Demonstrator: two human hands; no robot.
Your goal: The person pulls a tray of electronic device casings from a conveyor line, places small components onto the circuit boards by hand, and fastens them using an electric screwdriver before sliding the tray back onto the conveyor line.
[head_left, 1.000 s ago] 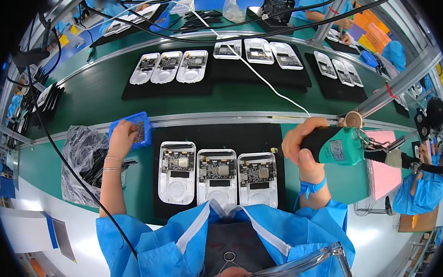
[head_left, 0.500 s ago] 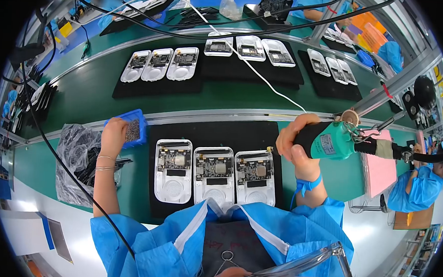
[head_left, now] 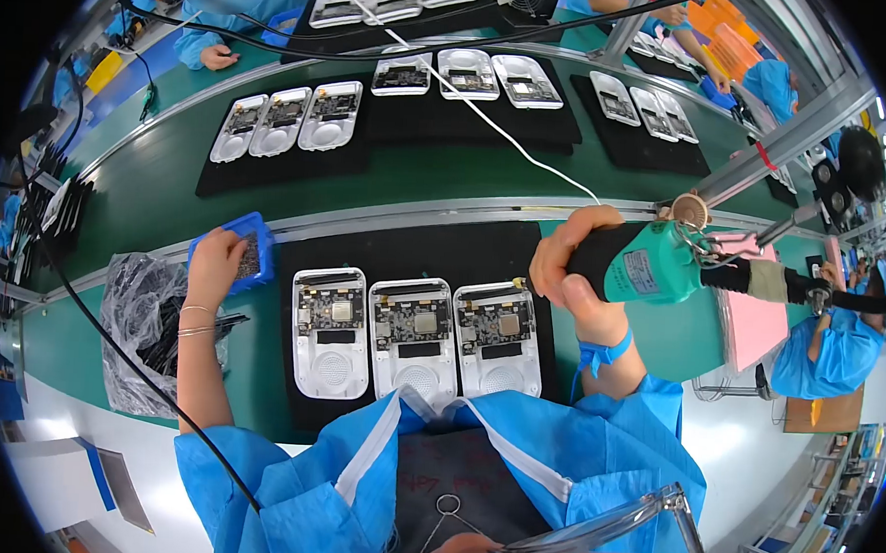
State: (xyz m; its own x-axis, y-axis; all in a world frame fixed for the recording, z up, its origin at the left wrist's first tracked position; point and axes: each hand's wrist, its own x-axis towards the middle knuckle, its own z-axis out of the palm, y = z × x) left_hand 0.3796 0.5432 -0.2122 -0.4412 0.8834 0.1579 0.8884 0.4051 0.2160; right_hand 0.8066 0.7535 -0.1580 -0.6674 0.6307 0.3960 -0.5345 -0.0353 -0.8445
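Observation:
My left hand (head_left: 215, 260) is at the blue bin (head_left: 266, 229) of small screws (head_left: 248, 258), its fingers pinched together over the near left side. Whatever the fingertips hold is too small to make out. My right hand (head_left: 576, 263) grips a green and black electric screwdriver (head_left: 636, 271), whose tip is hidden behind the hand. Between my hands, a left white housing (head_left: 330, 369), a middle white housing (head_left: 413, 377) and a right white housing (head_left: 498, 378) lie in a row, each with a circuit board inside. The screwdriver is just right of the right housing.
The housings lie on a black mat (head_left: 404, 249). A clear plastic bag (head_left: 138, 361) with black strips sits left. Pink sheets (head_left: 754, 318) lie right. Beyond a metal rail, more housings (head_left: 329, 115) rest on black mats. A co-worker's hand (head_left: 218, 57) shows far left; cables cross above.
The view has shifted slightly, so the bench appears lower and further left. More housings and a co-worker's hand now show at the top. My hands stay at the bin and on the screwdriver.

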